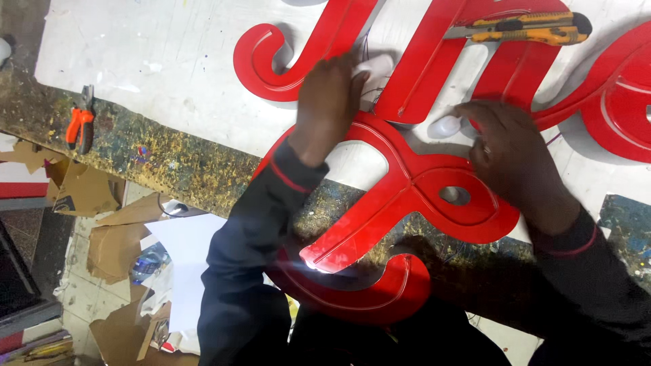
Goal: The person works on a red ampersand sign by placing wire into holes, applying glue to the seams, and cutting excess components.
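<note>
A large glossy red script sign letter (413, 179) lies across a white board (169, 54) on a paint-stained workbench (163, 156), its lower loop hanging past the bench edge. My left hand (329, 102) presses on the letter's upper part, fingers on a small white piece (376, 66) with thin wires beside it. My right hand (512, 152) rests flat on the letter to the right, fingertips touching a small pale rounded object (444, 127). A yellow and black utility knife (522, 28) lies on a red stroke above. Both sleeves are dark with red trim.
Orange-handled pliers (80, 125) lie on the bench's left edge. More red sign letters (617, 95) extend to the right. Below the bench, cardboard scraps (112, 237), white paper sheets (190, 251) and clutter cover the floor at left.
</note>
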